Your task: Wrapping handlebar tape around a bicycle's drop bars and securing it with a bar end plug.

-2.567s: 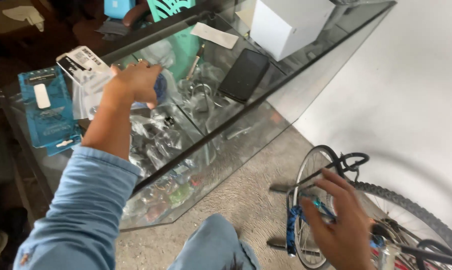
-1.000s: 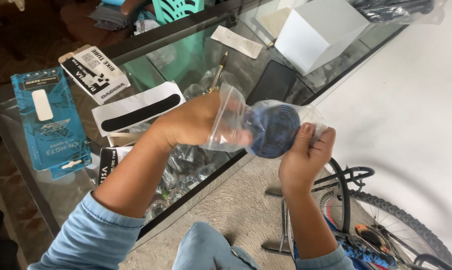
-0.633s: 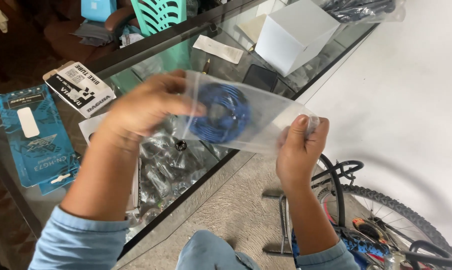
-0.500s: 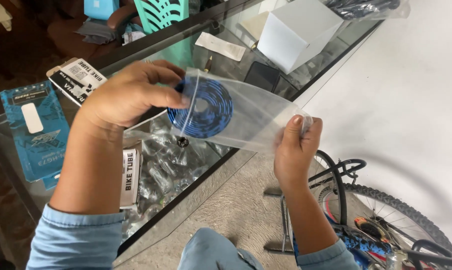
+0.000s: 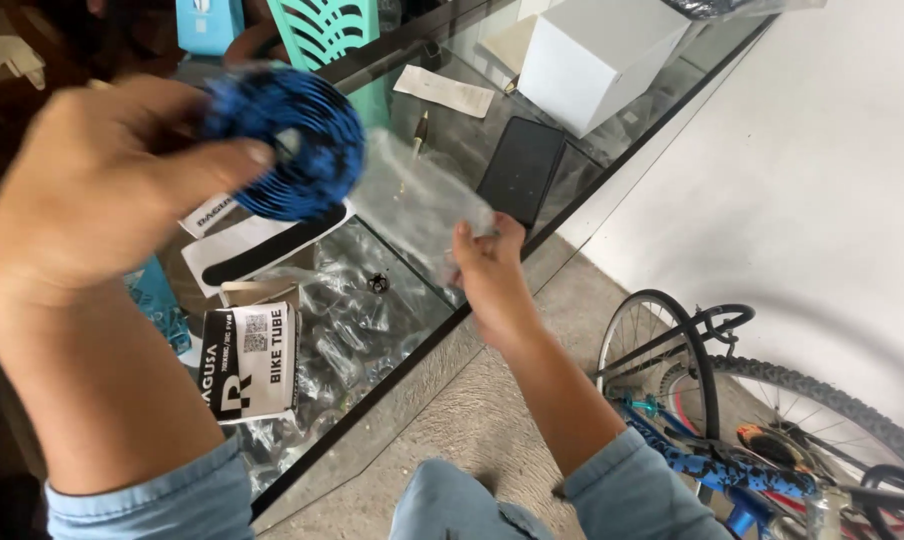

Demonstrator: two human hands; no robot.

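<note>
My left hand point(image 5: 92, 190) pinches blue tape roll point(image 5: 287, 140), up above phone point(image 5: 522, 170). My right hand point(image 5: 487, 265) pinches empty clear bag point(image 5: 417, 205). Roll looks light, squashy; best hold: rim.

A glass display counter point(image 5: 612, 165) runs diagonally across the upper left. A plain white wall point(image 5: 822, 190) fills the right. Grey concrete floor point(image 5: 492, 420) below, with a bicycle point(image 5: 732, 400) at lower right.
</note>
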